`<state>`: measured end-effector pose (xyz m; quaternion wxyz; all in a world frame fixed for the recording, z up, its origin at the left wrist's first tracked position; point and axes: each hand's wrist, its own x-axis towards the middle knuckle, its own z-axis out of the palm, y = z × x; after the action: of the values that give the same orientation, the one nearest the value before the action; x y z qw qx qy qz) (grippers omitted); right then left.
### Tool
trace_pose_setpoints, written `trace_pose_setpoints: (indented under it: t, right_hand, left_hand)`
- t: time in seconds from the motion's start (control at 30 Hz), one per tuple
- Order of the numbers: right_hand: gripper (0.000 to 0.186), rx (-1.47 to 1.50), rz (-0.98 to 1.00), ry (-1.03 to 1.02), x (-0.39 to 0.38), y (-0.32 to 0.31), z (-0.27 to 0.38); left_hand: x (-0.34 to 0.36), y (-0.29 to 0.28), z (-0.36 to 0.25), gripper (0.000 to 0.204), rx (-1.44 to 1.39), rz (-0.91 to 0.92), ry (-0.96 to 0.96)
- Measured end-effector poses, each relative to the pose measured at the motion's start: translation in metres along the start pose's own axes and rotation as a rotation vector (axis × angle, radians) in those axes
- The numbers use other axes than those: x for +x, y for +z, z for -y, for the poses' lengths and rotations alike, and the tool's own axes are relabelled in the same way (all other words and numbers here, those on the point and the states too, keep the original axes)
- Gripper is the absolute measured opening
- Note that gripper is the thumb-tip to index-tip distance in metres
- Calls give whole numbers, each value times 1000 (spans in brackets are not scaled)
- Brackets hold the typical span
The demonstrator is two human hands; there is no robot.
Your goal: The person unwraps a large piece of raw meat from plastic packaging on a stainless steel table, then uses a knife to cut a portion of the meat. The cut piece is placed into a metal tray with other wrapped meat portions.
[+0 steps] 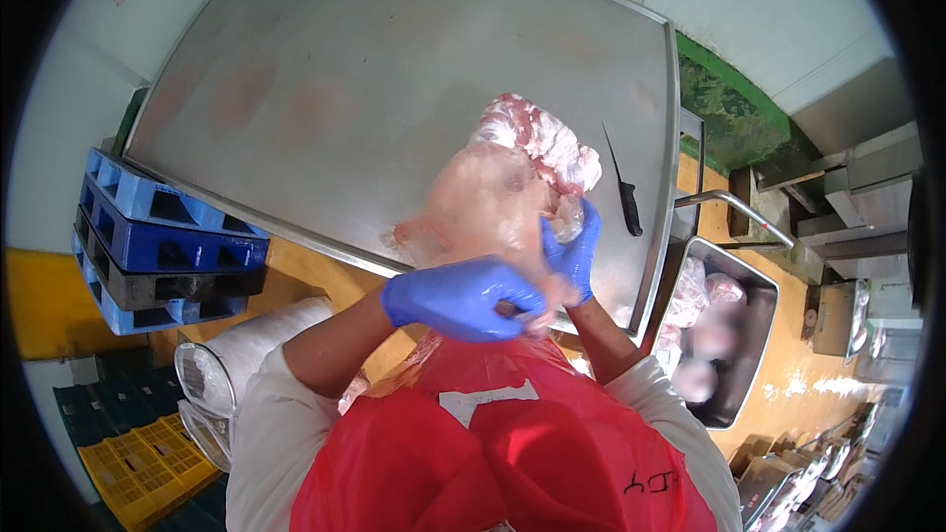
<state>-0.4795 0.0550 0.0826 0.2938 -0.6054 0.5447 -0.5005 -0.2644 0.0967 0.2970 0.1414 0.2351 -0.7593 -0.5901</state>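
Observation:
A large piece of meat with a pale pink, smooth sheet, skin or film I cannot tell, lies at the front of the steel table, partly blurred. My left hand, in a blue glove, is closed on the near end of the pale sheet. My right hand, also gloved in blue, grips the meat's right side, where some translucent wrapping shows. A black-handled knife lies on the table just right of the meat, near my right hand.
Blue and grey pallets are stacked left of the table. White rolls and a yellow crate lie at lower left. At right are a metal rail and a steel bin holding bagged meat.

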Motion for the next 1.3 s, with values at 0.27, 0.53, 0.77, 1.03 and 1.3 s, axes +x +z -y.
trace_pose_setpoints:
  t: [0.27,0.53,0.77,1.03,1.3]
  right_hand:
    - [70,-474,512,-601,73,54,73]
    - [15,-1,462,-239,74,105,50]
    - [9,313,710,17,26,50,57]
    - [29,-33,457,-690,2,57,35]
    - [63,-337,537,-639,-8,17,23]
  left_hand:
    - [-26,15,86,23,-50,-56,-126]
    - [-24,49,148,28,296,-676,-302]
    - [-12,45,165,30,607,-840,-274]
    - [14,-28,67,43,637,-782,-131]
    - [19,-38,137,40,1112,-506,-365]
